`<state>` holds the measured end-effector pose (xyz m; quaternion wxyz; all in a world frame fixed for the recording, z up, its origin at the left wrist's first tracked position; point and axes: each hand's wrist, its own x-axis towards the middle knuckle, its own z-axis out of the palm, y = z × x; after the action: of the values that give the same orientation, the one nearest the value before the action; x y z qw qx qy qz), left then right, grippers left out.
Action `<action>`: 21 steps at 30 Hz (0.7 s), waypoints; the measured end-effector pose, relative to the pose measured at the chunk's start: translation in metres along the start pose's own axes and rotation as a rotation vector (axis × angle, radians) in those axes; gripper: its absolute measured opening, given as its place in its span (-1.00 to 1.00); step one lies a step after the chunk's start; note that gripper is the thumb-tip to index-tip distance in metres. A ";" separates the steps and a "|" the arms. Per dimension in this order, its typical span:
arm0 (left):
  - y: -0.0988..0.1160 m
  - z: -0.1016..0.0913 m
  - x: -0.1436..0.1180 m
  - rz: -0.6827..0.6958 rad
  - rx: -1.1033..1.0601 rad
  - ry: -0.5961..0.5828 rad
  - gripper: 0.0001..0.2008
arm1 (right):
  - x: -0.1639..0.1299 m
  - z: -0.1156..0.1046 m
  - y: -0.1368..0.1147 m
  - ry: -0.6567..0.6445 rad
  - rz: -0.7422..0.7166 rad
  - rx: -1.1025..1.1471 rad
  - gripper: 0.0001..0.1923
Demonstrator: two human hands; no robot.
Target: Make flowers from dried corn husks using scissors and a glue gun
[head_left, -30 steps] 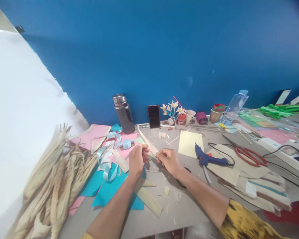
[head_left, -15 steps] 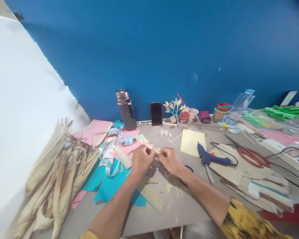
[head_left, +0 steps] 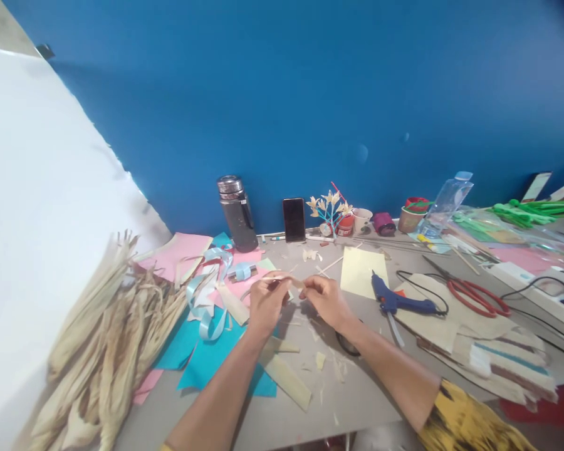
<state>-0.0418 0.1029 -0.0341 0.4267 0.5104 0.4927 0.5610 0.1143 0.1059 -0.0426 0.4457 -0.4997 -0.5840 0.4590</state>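
Note:
Between my two hands, above the middle of the grey table, is a thin pale strip of corn husk [head_left: 295,282]. My left hand [head_left: 269,302] pinches one end, its fingers closed. My right hand [head_left: 326,302] grips the other end between thumb and fingertips. Below them lie small husk scraps [head_left: 320,360] and a wider cut husk piece [head_left: 287,379] resting partly on blue paper [head_left: 214,369]. Ahead stands a small bunch of husk flowers [head_left: 329,210] on blue stems.
Dried corn husks [head_left: 98,351] are heaped at left. A flask [head_left: 237,216] and a phone [head_left: 294,219] stand by the wall. Rightward lie yellow paper [head_left: 360,266], a blue glue gun [head_left: 397,299], red-handled scissors [head_left: 479,297], a glove [head_left: 502,363] and a power strip [head_left: 531,285].
My hands have drawn slightly apart, and the strip now shows stretched between them. The whole view has shifted a little; the things on the table stay put.

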 end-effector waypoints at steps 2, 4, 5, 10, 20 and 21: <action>0.000 0.000 -0.001 0.023 -0.067 0.046 -0.80 | 0.002 -0.001 0.000 0.036 0.092 0.136 -0.78; 0.003 0.001 -0.004 0.061 -0.083 0.074 -0.80 | 0.004 -0.002 0.000 -0.039 0.222 0.351 -0.65; 0.005 0.003 -0.005 0.083 -0.081 0.072 -0.81 | 0.004 -0.003 0.000 -0.104 0.283 0.469 -0.60; 0.012 0.009 -0.008 0.074 -0.136 -0.012 -0.84 | 0.006 -0.007 -0.004 -0.173 0.352 0.868 -0.61; 0.014 0.010 -0.012 -0.459 -0.452 -0.391 -0.73 | 0.005 -0.010 -0.007 -0.101 0.155 0.778 -0.58; 0.014 0.011 -0.014 -0.454 -0.440 -0.398 -0.71 | 0.005 -0.009 -0.006 -0.074 0.133 0.756 -0.57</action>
<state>-0.0292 0.0882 -0.0228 0.7271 0.3831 0.3686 0.4344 0.1215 0.1110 -0.0345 0.5462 -0.3198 -0.3554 0.6878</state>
